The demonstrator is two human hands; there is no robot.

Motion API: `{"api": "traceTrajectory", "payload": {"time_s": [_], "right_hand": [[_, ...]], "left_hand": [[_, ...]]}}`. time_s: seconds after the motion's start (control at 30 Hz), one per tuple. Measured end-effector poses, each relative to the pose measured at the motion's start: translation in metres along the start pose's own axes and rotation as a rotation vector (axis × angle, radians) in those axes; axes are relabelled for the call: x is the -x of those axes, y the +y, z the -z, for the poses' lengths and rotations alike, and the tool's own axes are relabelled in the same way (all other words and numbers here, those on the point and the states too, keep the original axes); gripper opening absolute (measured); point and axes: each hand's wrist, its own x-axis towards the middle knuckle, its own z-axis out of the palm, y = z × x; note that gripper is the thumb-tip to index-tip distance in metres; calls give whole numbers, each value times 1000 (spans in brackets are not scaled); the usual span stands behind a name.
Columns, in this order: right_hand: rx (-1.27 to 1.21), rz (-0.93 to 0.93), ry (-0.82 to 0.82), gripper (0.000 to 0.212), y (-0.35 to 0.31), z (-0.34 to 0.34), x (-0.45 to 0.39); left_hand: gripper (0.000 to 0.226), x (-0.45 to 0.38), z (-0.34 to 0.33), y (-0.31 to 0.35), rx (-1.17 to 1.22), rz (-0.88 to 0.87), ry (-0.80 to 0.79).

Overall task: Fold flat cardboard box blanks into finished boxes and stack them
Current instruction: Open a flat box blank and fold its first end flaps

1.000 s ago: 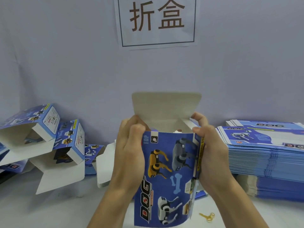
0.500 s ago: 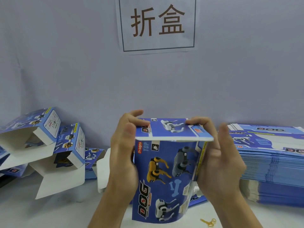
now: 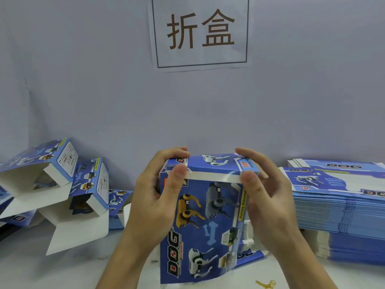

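Note:
I hold a blue printed box (image 3: 200, 222) upright in front of me, its face showing toy dogs and the word DOG. My left hand (image 3: 158, 197) grips its upper left corner, thumb on the front edge and fingers over the top. My right hand (image 3: 262, 195) grips the upper right corner the same way. The top lid flap (image 3: 214, 163) lies folded down over the opening, and its white tuck strip (image 3: 212, 177) shows along the front edge. A tall stack of flat blanks (image 3: 337, 205) lies to the right.
Several folded boxes with open white flaps (image 3: 62, 184) lean in a pile at the left against the grey wall. A paper sign (image 3: 200, 32) hangs above. A small yellow object (image 3: 266, 284) lies on the white table (image 3: 31, 268) near the bottom edge.
The lid flap stood up and open a second ago. It has been folded down over the top, and both thumbs now press its white tuck strip at the front edge.

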Motion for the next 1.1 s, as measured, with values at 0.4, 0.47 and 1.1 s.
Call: {"api": "traceTrajectory", "payload": {"time_s": [0.4,0.47,1.1], "right_hand": [[112,-1,114,37,-5,-23,-2],[74,-28,129,38,-5,-26,-3],[-52,-219,24,32,-17,-13,-8]], "left_hand": [[28,-1,-8,1,59,25,65],[30,-2,-10,2,25,7,78],[33,-3,-19,10,63,61,127]]}}
